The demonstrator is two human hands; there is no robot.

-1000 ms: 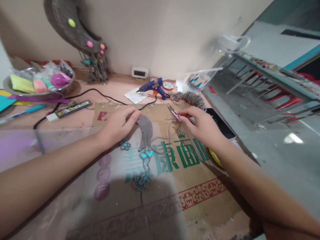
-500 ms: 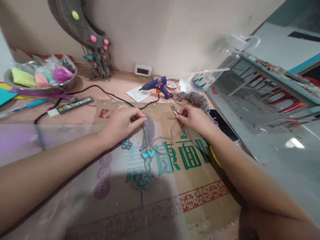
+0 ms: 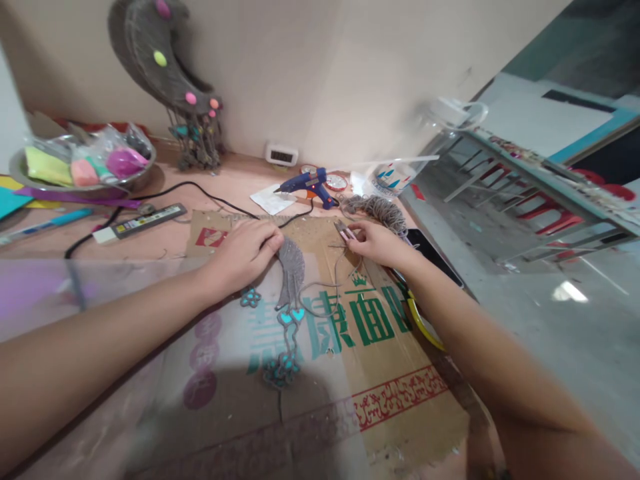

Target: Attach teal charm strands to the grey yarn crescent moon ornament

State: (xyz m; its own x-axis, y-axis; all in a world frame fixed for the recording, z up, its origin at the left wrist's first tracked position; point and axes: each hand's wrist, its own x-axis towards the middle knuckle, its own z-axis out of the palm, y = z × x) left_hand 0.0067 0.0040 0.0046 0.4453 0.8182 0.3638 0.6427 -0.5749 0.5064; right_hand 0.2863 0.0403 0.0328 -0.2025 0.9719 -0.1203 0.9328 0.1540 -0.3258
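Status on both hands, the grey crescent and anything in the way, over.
Left hand pinching grey crescent at upper end. Right hand holding small pink-handled tool. Turquoise hearts below crescent. Loose cord looping between hands.

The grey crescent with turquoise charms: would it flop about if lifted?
The grey crescent looks fairly stiff, given its clean curved outline. Its turquoise charms would probably dangle and might tangle, since they trail in a wavy, bunched line.

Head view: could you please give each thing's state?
Left hand, holding gray crescent ornament
Right hand, gripping pink-handled tool
Hot glue gun, lying sideways
Gray cord bundle, loosely coiled
Phone, flat, screen dark
Digital clock, upright
Metal bowl, filled with packets
Cardboard, flat, partly covered
Large crescent, upright
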